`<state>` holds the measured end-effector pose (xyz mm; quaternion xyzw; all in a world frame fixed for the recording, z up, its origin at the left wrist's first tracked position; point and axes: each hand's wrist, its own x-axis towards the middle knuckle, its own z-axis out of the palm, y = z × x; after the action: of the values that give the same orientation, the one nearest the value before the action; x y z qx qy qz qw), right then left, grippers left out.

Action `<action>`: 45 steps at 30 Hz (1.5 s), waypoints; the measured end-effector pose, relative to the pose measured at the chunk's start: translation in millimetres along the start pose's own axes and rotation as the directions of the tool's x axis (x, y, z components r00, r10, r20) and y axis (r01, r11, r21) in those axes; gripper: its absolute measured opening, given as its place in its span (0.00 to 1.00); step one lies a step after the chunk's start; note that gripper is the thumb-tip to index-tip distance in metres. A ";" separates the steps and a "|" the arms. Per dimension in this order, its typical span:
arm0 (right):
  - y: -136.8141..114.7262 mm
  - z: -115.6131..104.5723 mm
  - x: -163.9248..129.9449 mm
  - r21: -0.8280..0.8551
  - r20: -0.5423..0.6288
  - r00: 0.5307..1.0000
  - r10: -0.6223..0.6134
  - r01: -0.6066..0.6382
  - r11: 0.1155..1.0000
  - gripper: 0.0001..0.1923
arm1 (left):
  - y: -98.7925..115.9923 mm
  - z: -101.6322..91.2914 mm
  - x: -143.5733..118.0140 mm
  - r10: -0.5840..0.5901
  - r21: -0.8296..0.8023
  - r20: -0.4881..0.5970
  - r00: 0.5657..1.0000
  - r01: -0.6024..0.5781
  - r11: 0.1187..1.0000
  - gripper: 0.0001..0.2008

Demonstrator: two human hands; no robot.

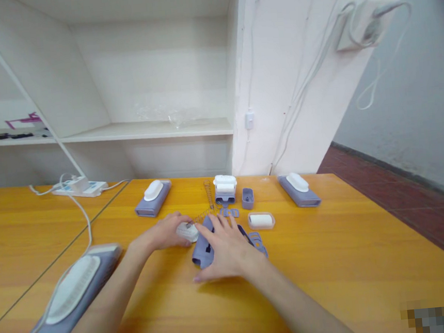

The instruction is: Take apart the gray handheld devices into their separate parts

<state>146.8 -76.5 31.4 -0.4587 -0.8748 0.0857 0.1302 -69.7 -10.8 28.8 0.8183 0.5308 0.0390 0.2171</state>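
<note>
My left hand (164, 232) rests on the yellow wooden table (331, 260) with its fingers closed around a small white part (188, 232). My right hand (224, 246) lies flat, fingers spread, on top of a lavender plastic housing (203, 248), pressing it to the table. A thin metal spring (209, 192) stands upright just beyond the hands. Small lavender clips (231, 213) and a flat lavender piece (258, 240) lie beside my right hand.
Two lavender units with white tops sit at the back left (153, 198) and back right (298, 190). A white-and-lavender block (224, 189), a small lavender cup (247, 198) and a white lidded tray (261, 220) stand between them. A large corded device (68, 294) lies front left, a power strip (79, 188) beyond it.
</note>
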 end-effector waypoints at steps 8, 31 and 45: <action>-13.9 -39.4 -29.4 0.229 0.045 0.985 -0.167 0.152 0.961 0.42 | -1.1 -0.1 1.6 0.035 0.014 0.016 0.999 -0.035 0.999 0.27; 185.2 -62.0 -140.5 -0.198 -0.151 0.522 0.839 -0.848 0.492 0.47 | 6.3 -15.4 -7.7 0.031 0.056 0.281 0.959 -0.048 0.997 0.30; 209.0 -83.7 -163.2 -0.239 0.076 0.628 0.775 -0.743 0.625 0.41 | 17.0 -26.5 -17.2 0.122 -0.129 0.350 0.929 -0.081 0.988 0.26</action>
<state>424.6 -90.6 30.4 -0.7862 -0.6102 0.0901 -0.0371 -70.5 -23.5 62.3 0.8244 0.4367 -0.0689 0.3533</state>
